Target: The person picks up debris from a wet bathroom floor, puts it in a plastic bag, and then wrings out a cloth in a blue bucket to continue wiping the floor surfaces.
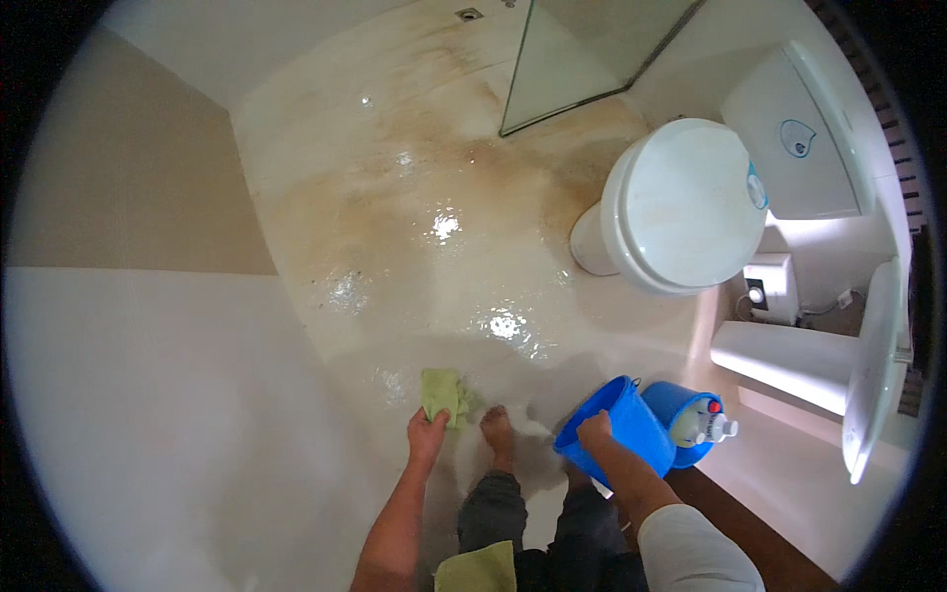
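My left hand (427, 433) grips a folded green cloth (442, 392) by its near edge, held out over the wet bathroom floor (414, 251). My right hand (596, 431) is closed on the rim of a blue plastic bucket (638, 429), which is tilted with its mouth toward the left; its inside is mostly hidden from me. Just right of it stands a second blue bucket (661, 398) with several plastic bottles (699, 425) in it. Another green cloth (477, 568) hangs at my waist. My bare left foot (497, 428) is on the floor between the hands.
A white toilet (692, 203) with its lid down stands at the right, below a cistern (799, 140). A glass shower panel (584, 59) juts in at the top, near a floor drain (469, 14). A washbasin (873, 377) is at the far right. Brownish stains and water mark the floor.
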### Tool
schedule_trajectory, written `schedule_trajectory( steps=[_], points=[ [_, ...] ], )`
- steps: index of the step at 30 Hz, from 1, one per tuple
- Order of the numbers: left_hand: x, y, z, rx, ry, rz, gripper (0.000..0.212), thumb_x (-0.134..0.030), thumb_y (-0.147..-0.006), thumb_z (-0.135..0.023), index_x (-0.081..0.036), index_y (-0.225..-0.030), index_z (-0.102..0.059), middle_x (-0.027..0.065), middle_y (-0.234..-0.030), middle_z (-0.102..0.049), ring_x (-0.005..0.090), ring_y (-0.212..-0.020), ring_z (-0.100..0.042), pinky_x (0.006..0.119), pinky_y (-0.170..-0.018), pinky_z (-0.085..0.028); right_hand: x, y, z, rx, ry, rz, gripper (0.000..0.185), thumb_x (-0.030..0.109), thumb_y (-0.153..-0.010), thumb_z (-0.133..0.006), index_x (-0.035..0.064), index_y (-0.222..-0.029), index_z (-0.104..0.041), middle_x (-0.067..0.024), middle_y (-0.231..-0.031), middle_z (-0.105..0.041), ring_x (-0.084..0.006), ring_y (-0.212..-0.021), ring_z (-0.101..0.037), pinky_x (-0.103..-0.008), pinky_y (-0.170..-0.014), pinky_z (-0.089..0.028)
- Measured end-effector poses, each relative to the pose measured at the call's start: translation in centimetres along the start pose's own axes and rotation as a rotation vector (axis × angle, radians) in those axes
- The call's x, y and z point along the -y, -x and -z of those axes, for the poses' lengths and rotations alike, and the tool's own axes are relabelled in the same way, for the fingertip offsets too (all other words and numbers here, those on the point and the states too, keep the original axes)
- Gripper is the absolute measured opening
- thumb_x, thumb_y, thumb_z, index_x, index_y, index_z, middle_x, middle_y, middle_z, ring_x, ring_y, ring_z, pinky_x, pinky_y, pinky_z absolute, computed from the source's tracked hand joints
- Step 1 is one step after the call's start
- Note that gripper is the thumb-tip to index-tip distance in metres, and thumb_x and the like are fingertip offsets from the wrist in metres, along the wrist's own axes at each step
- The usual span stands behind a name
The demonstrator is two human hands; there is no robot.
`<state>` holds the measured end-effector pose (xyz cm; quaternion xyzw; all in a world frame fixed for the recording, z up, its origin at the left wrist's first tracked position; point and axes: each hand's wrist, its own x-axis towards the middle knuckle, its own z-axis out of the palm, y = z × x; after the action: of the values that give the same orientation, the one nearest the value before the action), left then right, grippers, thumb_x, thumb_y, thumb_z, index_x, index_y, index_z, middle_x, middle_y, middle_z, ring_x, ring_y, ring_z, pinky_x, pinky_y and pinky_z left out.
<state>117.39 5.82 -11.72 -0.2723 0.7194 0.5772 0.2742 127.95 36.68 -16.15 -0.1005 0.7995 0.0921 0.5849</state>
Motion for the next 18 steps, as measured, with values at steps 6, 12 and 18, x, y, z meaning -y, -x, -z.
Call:
schedule_trajectory(
  steps=[6, 12, 18],
  points=[
    [-2.1, 1.0, 3.0, -0.111, 0.052, 0.023, 0.020, -0.013, -0.072, -0.055, 0.001, -0.086, -0.056, 0.0034, -0.074, -0.057, 0.0102, -0.064, -0.051, 0.024, -0.061, -0.041, 3.6, -6.3, -1.0, -0.314, -1.064, -0.580, 0.027, 0.029, -0.076, -0.045, 0.0133, -0.092, -0.061, -0.0064, -0.091, -0.059, -0.0228, -0.087, -0.053, -0.0389, -0.073, -0.034],
    [-3.6, 1.7, 5.3, -0.272, 0.081, 0.049, 0.021, -0.013, -0.072, -0.053, 0.001, -0.087, -0.054, 0.0039, -0.077, -0.056, 0.0104, -0.066, -0.050, 0.024, -0.060, -0.040, 2.7, -6.9, 10.3, -0.355, -0.378, -0.175, 0.033, 0.032, -0.078, -0.039, 0.0094, -0.091, -0.060, -0.0098, -0.090, -0.059, -0.0240, -0.087, -0.054, -0.0383, -0.075, -0.035],
    [-7.7, 1.9, 6.3, -0.407, 0.300, 0.024, 0.019, -0.013, -0.071, -0.053, 0.002, -0.083, -0.055, 0.0025, -0.073, -0.054, 0.0109, -0.061, -0.047, 0.025, -0.058, -0.038, 0.9, -4.3, 20.9, -0.386, 0.067, 0.069, 0.021, 0.021, -0.075, -0.044, 0.0138, -0.078, -0.064, -0.0068, -0.083, -0.061, -0.0204, -0.084, -0.056, -0.0396, -0.077, -0.033]
  ],
)
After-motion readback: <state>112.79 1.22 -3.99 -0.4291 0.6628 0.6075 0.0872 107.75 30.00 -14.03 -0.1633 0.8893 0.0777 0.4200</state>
